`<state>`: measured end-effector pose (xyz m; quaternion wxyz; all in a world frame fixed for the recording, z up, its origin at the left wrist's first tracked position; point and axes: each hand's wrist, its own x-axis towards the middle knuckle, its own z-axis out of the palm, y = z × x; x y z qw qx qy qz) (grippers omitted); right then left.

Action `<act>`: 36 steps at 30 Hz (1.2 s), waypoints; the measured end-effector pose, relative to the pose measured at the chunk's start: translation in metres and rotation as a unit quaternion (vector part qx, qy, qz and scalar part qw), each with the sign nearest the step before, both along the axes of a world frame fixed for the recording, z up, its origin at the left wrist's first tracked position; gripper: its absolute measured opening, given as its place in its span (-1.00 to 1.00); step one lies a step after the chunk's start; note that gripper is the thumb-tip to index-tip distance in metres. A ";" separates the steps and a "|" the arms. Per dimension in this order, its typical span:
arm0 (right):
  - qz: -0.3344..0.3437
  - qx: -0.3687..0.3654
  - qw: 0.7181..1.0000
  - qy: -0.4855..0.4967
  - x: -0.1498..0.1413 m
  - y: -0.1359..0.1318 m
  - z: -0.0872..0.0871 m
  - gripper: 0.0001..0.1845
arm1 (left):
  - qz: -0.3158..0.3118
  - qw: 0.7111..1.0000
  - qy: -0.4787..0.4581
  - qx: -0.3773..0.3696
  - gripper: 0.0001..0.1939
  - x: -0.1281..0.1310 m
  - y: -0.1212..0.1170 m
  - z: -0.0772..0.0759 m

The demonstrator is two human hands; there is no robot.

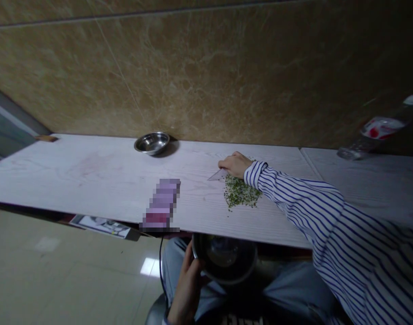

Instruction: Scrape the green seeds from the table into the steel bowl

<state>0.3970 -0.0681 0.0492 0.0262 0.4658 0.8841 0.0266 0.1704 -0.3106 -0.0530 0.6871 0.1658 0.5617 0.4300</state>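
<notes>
My right hand (236, 165) is closed on a thin, see-through, pointed triangular sheet (217, 175), which looks like a set square. It is held low over the table, and its tip points left. Under and beside that hand lies a spread of small green bits (242, 193), perhaps beans; my wrist and sleeve hide part of it. Below the table's front edge, my left hand (188, 280) grips the left rim of a dark metal bowl (226, 271) above my lap. The table edge covers the bowl's far side, and its contents are too dark to make out.
On the white wood-grain table (91, 180), a small steel bowl (152, 143) stands near the wall. A blurred-out phone-like object (162, 203) lies at the front edge, a cable hanging below it. At far right a clear bottle (378, 131) stands against the tiled wall (192, 81).
</notes>
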 end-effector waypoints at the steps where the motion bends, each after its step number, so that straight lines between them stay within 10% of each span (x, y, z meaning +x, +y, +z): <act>1: 0.007 -0.002 1.000 -0.002 0.001 -0.001 -0.001 -0.70 | -0.005 1.000 -0.006 0.002 -0.21 0.000 0.001 0.001; 12: 0.128 0.008 0.992 0.003 0.027 -0.049 -0.008 -0.74 | 0.011 0.999 -0.031 -0.003 -0.14 0.005 0.007 0.003; 36: 0.175 0.116 0.976 0.054 0.062 -0.103 -0.004 -0.73 | 0.001 1.000 -0.027 0.012 -0.15 0.018 0.005 0.009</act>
